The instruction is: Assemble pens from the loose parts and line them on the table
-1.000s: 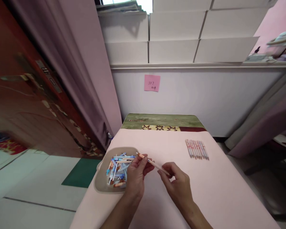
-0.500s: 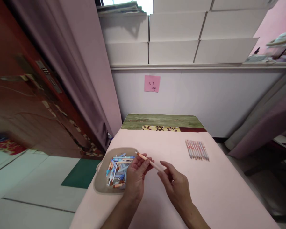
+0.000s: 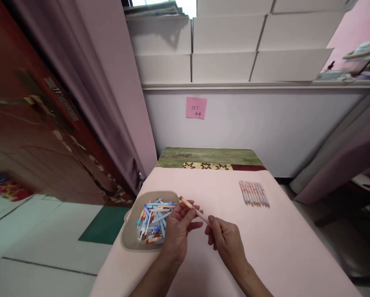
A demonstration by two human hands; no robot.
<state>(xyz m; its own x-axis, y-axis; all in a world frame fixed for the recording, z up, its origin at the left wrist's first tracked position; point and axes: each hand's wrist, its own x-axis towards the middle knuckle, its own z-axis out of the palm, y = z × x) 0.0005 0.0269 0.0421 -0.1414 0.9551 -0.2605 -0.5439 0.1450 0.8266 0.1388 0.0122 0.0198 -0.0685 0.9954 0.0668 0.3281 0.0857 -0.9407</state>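
Observation:
A slim pen [image 3: 187, 202] with an orange grip and a pale barrel is held slantwise above the table, its darker end up and to the left. My left hand [image 3: 179, 229] is closed around its middle between thumb and fingers. At the lower right end of the barrel, my right hand [image 3: 226, 239] pinches it with thumb and forefinger. Close on the left stands a beige bin [image 3: 127, 243] with loose pens and pen parts [image 3: 155, 218] in blue, white and orange, partly covered by my left hand.
A row of several assembled-looking pens [image 3: 254, 194] lies side by side at the right on the pink tablecloth [image 3: 284, 247]. The bare green tabletop [image 3: 209, 154] shows at the back, against a wall with a pink note [image 3: 196, 108]. A door [image 3: 49, 123] is at the left.
My right hand has turned and closed its fingertips on the lower end of the pen. My left hand and the pen have shifted slightly to the right.

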